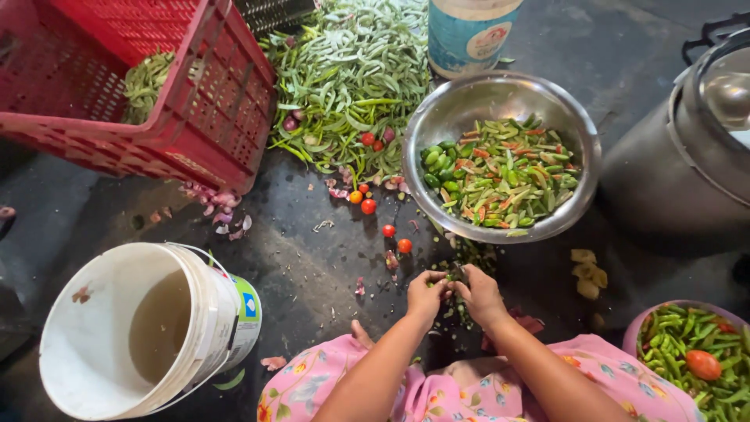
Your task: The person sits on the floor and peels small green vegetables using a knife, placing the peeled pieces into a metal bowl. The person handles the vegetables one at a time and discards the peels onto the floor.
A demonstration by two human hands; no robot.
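Note:
My left hand (426, 296) and my right hand (480, 295) meet low in the middle, fingers pinched together on a small green bean pod (455, 273) over the dark floor. Just beyond them stands a steel bowl (432, 123) holding cut green and reddish vegetable pieces (504, 173). A heap of whole green pods (351, 82) lies on the floor behind it. Small red tomatoes (368, 206) are scattered between the heap and my hands.
A tilted red plastic crate (211, 117) with pods inside sits at upper left. A white bucket (109, 328) lies at lower left. A large metal pot (687, 156) stands at right, a pink bowl (644, 324) of pods at lower right, a plastic jar (467, 31) at top.

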